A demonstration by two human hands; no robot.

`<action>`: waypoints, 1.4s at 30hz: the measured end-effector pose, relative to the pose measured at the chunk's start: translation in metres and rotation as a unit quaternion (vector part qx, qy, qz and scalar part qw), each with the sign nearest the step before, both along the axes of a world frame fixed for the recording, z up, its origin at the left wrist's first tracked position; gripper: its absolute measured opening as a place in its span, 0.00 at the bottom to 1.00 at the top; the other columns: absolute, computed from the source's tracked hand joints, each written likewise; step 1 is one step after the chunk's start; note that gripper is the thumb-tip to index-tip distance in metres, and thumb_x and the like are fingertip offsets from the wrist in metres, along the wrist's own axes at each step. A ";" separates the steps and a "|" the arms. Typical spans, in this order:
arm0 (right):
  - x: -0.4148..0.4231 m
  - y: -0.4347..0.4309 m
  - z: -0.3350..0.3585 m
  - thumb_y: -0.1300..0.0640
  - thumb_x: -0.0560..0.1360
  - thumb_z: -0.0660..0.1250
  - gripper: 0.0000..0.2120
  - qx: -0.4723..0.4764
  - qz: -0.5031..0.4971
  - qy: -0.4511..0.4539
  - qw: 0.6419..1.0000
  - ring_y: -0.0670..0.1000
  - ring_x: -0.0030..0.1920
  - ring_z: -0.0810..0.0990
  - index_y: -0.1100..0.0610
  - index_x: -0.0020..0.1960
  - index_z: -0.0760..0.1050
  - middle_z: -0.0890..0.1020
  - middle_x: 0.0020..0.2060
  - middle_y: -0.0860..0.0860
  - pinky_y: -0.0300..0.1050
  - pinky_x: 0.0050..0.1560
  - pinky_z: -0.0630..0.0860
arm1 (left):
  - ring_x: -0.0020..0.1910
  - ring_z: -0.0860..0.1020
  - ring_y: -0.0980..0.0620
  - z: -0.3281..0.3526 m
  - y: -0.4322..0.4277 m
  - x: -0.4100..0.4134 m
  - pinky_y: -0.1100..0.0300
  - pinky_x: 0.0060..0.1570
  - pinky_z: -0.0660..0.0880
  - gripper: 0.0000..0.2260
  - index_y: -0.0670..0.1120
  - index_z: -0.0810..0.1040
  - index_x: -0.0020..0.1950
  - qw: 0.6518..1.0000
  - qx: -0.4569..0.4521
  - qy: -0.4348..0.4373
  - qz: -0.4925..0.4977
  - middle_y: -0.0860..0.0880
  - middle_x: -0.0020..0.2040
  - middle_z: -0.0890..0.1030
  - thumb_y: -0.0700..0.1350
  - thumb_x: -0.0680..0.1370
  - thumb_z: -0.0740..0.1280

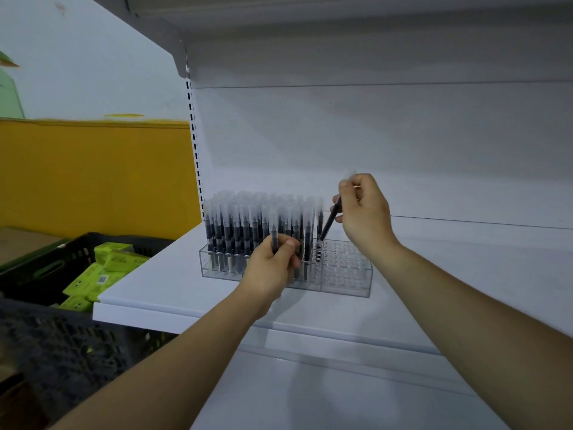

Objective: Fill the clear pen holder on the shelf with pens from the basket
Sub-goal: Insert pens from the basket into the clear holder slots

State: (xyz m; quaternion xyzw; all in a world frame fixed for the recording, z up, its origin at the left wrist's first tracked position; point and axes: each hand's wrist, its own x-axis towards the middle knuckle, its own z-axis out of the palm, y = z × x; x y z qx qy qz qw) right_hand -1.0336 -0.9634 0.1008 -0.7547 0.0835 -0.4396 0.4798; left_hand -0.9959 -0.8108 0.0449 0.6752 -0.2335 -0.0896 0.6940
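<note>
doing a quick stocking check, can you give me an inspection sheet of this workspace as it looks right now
surface: white shelf, bare apart from the holder.
job's things: clear pen holder on the shelf, left part packed with upright pens, right-hand holes unfilled; dark basket at lower left.
clutter: green packets in a black crate left of the shelf.
grippers: right hand lowers a tilted pen toward a hole beside the filled rows; left hand grips a spare pen in front of the holder.
cables: nothing seen.
surroundings: yellow wall panel at left, slotted shelf upright, another shelf overhead.
</note>
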 end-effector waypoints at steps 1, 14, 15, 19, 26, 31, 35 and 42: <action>0.002 -0.002 -0.001 0.51 0.81 0.58 0.06 -0.010 -0.004 0.006 1.000 0.53 0.44 0.81 0.45 0.45 0.68 0.80 0.42 0.51 0.59 0.48 0.80 | 0.30 0.67 0.53 -0.001 0.000 0.000 0.61 0.29 0.67 0.05 0.46 0.72 0.48 1.000 0.010 -0.004 0.003 0.47 0.36 0.72 0.44 0.83 0.58; 0.021 -0.002 -0.015 0.52 0.82 0.57 0.05 -0.060 0.009 0.070 0.996 0.60 0.45 0.79 0.51 0.56 0.69 0.79 0.43 0.55 0.59 0.48 0.79 | 0.37 0.76 0.51 -0.004 0.009 0.004 0.54 0.42 0.76 0.08 0.47 0.78 0.52 1.000 -0.022 -0.004 0.002 0.49 0.37 0.77 0.37 0.81 0.61; 0.023 -0.002 -0.018 0.52 0.82 0.57 0.06 -0.069 0.007 0.080 0.994 0.58 0.44 0.79 0.51 0.58 0.68 0.79 0.42 0.53 0.56 0.47 0.79 | 0.38 0.78 0.51 -0.003 0.010 0.004 0.54 0.44 0.77 0.08 0.48 0.78 0.52 1.000 -0.026 -0.001 -0.003 0.49 0.38 0.78 0.37 0.81 0.61; 0.030 -0.003 -0.031 0.54 0.82 0.57 0.09 -0.109 0.005 0.121 0.987 0.50 0.32 0.73 0.54 0.61 0.68 0.75 0.34 0.49 0.44 0.33 0.69 | 0.35 0.70 0.52 -0.004 0.011 0.005 0.59 0.37 0.70 0.10 0.50 0.76 0.56 1.000 -0.017 -0.009 -0.013 0.48 0.35 0.72 0.37 0.82 0.59; 0.036 -0.006 -0.035 0.55 0.81 0.58 0.05 -0.136 -0.007 0.182 0.974 0.52 0.30 0.71 0.54 0.55 0.70 0.75 0.32 0.53 0.45 0.32 0.68 | 0.37 0.72 0.52 -0.004 0.010 0.005 0.59 0.41 0.71 0.16 0.48 0.74 0.55 0.998 -0.054 0.023 -0.018 0.48 0.38 0.76 0.30 0.80 0.54; 0.029 -0.004 -0.035 0.52 0.80 0.60 0.10 -0.144 -0.034 0.204 0.968 0.51 0.39 0.75 0.57 0.57 0.72 0.78 0.43 0.52 0.44 0.39 0.69 | 0.39 0.79 0.53 -0.004 0.012 0.005 0.59 0.42 0.78 0.12 0.46 0.73 0.54 0.997 -0.069 0.024 -0.010 0.48 0.43 0.81 0.30 0.80 0.59; 0.011 0.004 -0.020 0.55 0.78 0.63 0.05 -0.113 -0.043 0.065 0.991 0.46 0.42 0.74 0.55 0.52 0.73 0.77 0.46 0.50 0.43 0.47 0.73 | 0.40 0.81 0.53 -0.001 0.011 0.004 0.59 0.42 0.79 0.13 0.48 0.75 0.53 0.997 -0.072 0.018 -0.007 0.47 0.46 0.81 0.31 0.79 0.61; -0.006 0.028 -0.007 0.51 0.77 0.66 0.05 -0.115 0.068 0.079 0.988 0.43 0.43 0.77 0.51 0.46 0.78 0.80 0.42 0.45 0.33 0.43 0.72 | 0.43 0.80 0.51 0.002 0.000 -0.006 0.55 0.46 0.78 0.13 0.44 0.75 0.61 0.997 -0.070 0.000 -0.038 0.45 0.47 0.81 0.33 0.79 0.63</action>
